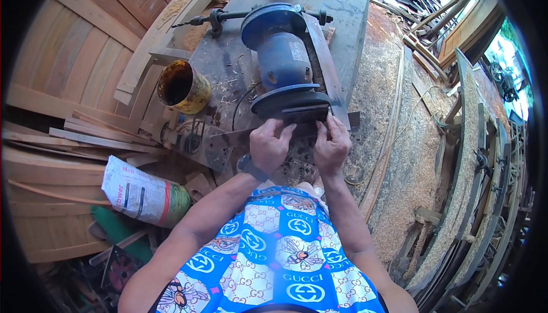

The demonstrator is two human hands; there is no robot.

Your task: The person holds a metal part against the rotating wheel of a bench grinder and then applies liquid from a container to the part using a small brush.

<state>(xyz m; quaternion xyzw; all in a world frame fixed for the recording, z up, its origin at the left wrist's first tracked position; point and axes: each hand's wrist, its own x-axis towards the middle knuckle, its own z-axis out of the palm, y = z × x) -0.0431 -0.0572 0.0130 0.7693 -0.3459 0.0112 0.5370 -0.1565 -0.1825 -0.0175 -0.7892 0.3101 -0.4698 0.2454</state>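
A blue bench grinder (283,61) sits on the metal bench, with a wheel at each end. At its near wheel (265,103) I hold a dark, flat, blade-like metal strip (308,114) level between both hands. My left hand (268,146) pinches the strip's left end between thumb and fingers. On the right end, my right hand (333,144) is closed the same way, thumb and fingertips together. The strip lies at the wheel's near side; whether they touch cannot be made out. A dark watch (252,167) is on my left wrist.
Left of the grinder stands a yellow can (197,93) with dark contents. A rod with a drill bit (185,21) lies beyond it. A white-and-green sack (142,190) and wooden panels (74,56) are at left. Sawdust (411,159) covers the ground at right, beside stacked boards (474,193).
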